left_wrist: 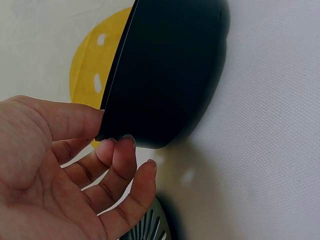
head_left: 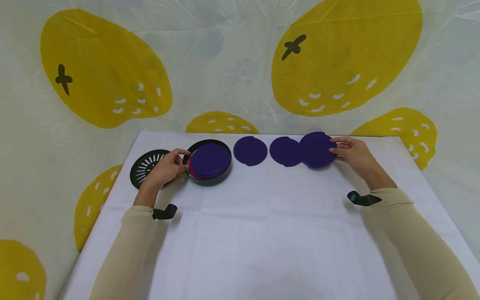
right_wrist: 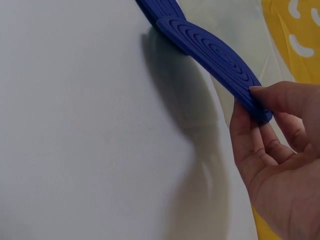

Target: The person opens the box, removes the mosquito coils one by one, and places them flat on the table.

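My right hand (head_left: 350, 152) pinches the edge of a purple round coaster (head_left: 317, 150) with spiral grooves, thumb on top and fingers beneath. In the right wrist view this coaster is tilted above the white table, its far edge overlapping another purple coaster (right_wrist: 164, 9). At the left, the thumb and fingertips of my left hand (head_left: 165, 168) pinch the rim of a black round holder (left_wrist: 165, 75). Inside the holder lies a purple spiral coaster (head_left: 211, 161), with a pink edge showing under it.
A black slotted disc (head_left: 144, 162) lies left of the holder, partly hidden by my left hand. Two purple coasters lie flat in a row: one (head_left: 250, 151) beside the holder, another (head_left: 283, 151) overlapped by the held one. Behind the white table (head_left: 262, 241) hangs a lemon-patterned cloth (head_left: 225, 62).
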Demonstrator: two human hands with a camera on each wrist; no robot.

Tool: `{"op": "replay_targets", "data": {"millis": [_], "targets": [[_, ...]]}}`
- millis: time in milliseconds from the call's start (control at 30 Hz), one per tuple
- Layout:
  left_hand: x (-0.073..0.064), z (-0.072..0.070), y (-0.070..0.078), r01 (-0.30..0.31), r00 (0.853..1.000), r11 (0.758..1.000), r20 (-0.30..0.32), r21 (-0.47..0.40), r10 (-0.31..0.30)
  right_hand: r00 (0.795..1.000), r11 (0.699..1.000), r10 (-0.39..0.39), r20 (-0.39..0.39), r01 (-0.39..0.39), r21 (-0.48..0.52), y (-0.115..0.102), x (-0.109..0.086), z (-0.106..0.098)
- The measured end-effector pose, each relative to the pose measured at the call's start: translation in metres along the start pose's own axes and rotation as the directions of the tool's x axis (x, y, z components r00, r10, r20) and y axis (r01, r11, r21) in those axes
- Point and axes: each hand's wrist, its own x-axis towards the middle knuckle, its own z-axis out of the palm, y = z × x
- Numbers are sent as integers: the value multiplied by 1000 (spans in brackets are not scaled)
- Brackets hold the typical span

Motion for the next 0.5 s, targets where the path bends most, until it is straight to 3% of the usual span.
{"op": "replay_targets", "data": {"millis": [200, 500], "targets": [[-1, 0, 1, -2, 1000, 1000, -8, 7, 2, 1000, 1000, 4, -2, -4, 21, 0, -1, -7], [0, 1, 0, 4, 1000, 1000, -2, 6, -4, 998, 992, 6, -57, -13, -124, 1, 1, -16]]}}
